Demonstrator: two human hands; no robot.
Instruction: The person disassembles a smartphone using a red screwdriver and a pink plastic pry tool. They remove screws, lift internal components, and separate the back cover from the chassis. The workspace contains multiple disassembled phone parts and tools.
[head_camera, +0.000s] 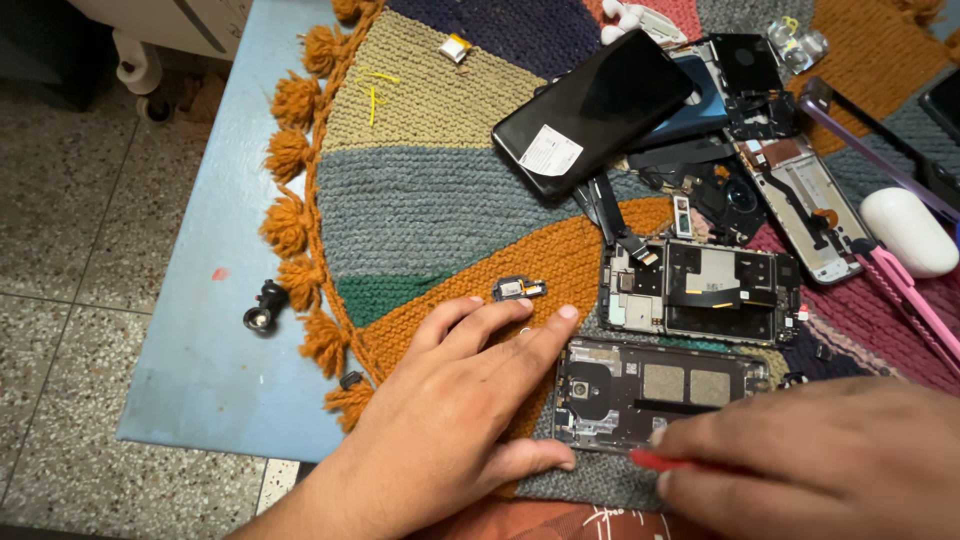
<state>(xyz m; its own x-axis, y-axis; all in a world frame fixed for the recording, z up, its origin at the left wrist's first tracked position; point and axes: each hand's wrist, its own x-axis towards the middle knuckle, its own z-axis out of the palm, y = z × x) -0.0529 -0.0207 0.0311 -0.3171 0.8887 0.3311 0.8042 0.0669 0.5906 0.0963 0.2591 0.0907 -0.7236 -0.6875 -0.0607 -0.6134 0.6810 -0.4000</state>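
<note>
Head view looks down on a pale blue table (215, 330) set over a speckled terrazzo floor (60, 250), with a knitted striped mat (430, 200) in orange, grey, tan and navy, edged with orange pompoms, spread across it. Near the front edge of the mat lies an opened phone frame (650, 392), dark and oblong, its back off so that a round camera part, metal shields and two tan pads show. The left hand (450, 420) rests flat and spread beside the frame's left end, fingers lying on the mat, thumb touching the lower left corner, gripping nothing. The right hand (810, 460) is curled round a thin red tool (665, 462) whose tip meets the frame's lower edge. Behind it sit a second stripped phone body (700, 290), a black phone panel (595, 105) (white sticker on it) and a white oval case (908, 232).
</note>
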